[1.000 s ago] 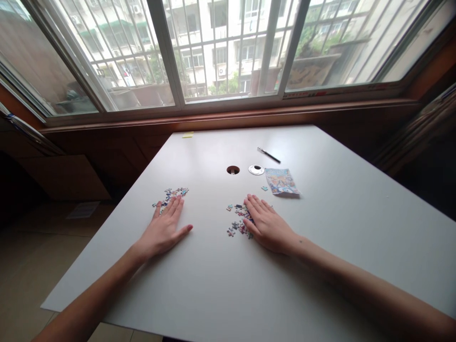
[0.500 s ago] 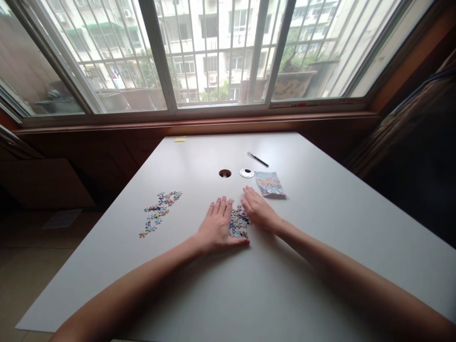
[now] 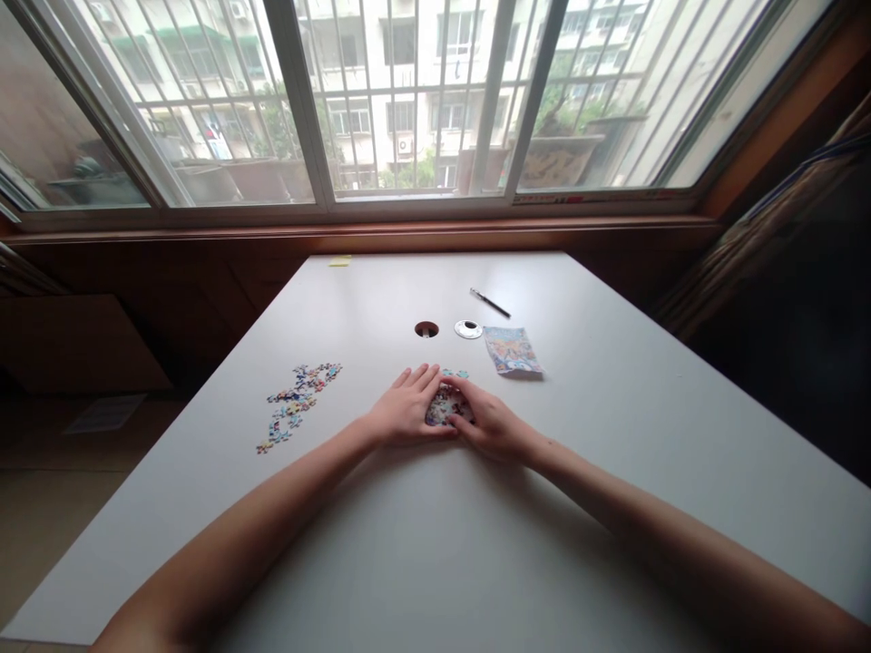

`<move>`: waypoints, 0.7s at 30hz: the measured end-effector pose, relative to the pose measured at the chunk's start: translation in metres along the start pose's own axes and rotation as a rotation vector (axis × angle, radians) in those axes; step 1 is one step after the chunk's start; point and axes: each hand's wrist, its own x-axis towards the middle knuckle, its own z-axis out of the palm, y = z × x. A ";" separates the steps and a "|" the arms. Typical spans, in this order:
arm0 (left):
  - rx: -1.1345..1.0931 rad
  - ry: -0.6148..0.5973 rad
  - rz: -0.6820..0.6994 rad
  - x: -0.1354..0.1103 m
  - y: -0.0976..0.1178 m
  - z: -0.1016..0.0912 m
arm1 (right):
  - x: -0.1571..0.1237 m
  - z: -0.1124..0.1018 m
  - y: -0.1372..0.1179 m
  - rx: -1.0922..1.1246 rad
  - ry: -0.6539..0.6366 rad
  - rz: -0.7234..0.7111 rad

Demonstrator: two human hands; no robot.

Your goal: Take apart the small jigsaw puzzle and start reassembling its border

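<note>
Hands [image 3: 408, 415] [image 3: 494, 424] cupping puzzle pieces [image 3: 444, 405] (mostly hidden)

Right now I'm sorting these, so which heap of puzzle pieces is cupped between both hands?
The small heap at the table's middle, enclosed by the left hand and right hand. The strung-out heap to the left lies untouched.

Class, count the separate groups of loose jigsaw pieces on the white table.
2. One pile of pieces sits cupped between the left hand and right hand; a scattered trail of pieces lies farther left. Hands may hide more.
</note>
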 end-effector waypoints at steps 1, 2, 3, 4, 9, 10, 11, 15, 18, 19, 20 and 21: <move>-0.008 -0.007 0.009 0.002 -0.006 -0.003 | 0.002 -0.003 0.004 0.004 0.004 0.003; -0.014 -0.002 0.005 0.002 -0.012 -0.007 | 0.004 -0.008 0.009 -0.014 0.069 0.022; -0.021 0.016 -0.009 0.000 -0.017 -0.009 | 0.004 -0.012 0.015 -0.066 0.111 0.025; -0.028 0.039 -0.020 -0.002 -0.022 -0.011 | 0.004 -0.016 0.021 -0.131 0.140 0.026; -0.041 0.094 0.041 -0.011 -0.028 -0.011 | 0.002 -0.017 0.031 -0.229 0.078 -0.010; -0.043 0.105 0.063 -0.011 -0.027 -0.010 | 0.003 -0.016 0.028 -0.191 0.063 -0.011; -0.048 0.124 0.081 -0.012 -0.026 -0.009 | 0.003 -0.016 0.025 -0.138 0.028 -0.017; -0.087 0.233 0.135 -0.014 -0.023 -0.008 | -0.003 -0.028 0.014 -0.063 -0.025 -0.080; -0.054 0.302 0.135 -0.016 -0.021 -0.010 | -0.009 -0.035 0.013 -0.111 -0.154 -0.125; -0.042 0.313 0.139 -0.016 -0.020 -0.011 | -0.010 -0.034 0.013 -0.117 -0.147 -0.112; -0.039 0.316 0.151 -0.016 -0.020 -0.011 | -0.010 -0.030 0.013 -0.116 -0.123 -0.094; -0.046 0.314 0.172 -0.015 -0.020 -0.011 | -0.009 -0.025 0.013 -0.109 -0.089 -0.074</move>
